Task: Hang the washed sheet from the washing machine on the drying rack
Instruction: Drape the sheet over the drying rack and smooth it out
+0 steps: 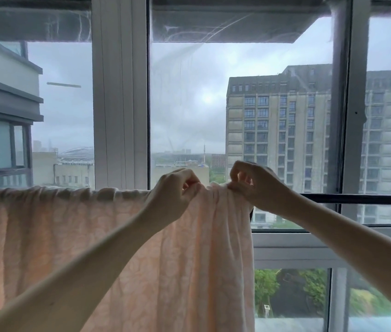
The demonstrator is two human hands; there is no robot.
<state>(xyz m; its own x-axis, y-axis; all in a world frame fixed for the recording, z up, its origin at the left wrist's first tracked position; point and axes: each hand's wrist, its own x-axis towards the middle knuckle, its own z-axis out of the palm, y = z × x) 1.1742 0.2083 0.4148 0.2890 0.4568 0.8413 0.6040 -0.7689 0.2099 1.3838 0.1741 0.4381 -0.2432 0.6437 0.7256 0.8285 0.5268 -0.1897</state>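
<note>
My left grip (177, 190) and right grip (249, 185) each pinch the bunched top of the sheet (94, 236) draped over the rack (357, 198), soft, limp, probably damp-heavy, best spread from that fold.

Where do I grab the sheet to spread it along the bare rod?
Pinch the bunched folds at the top right of the sheet, from above on your side: the cloth is gathered there over the rod, bare to the right.

Grey, overcast daylight through a tall window (189, 68).
White frames (120, 92) divide the panes; an apartment block (278, 130) stands outside on the right, green trees (266, 286) below.
</note>
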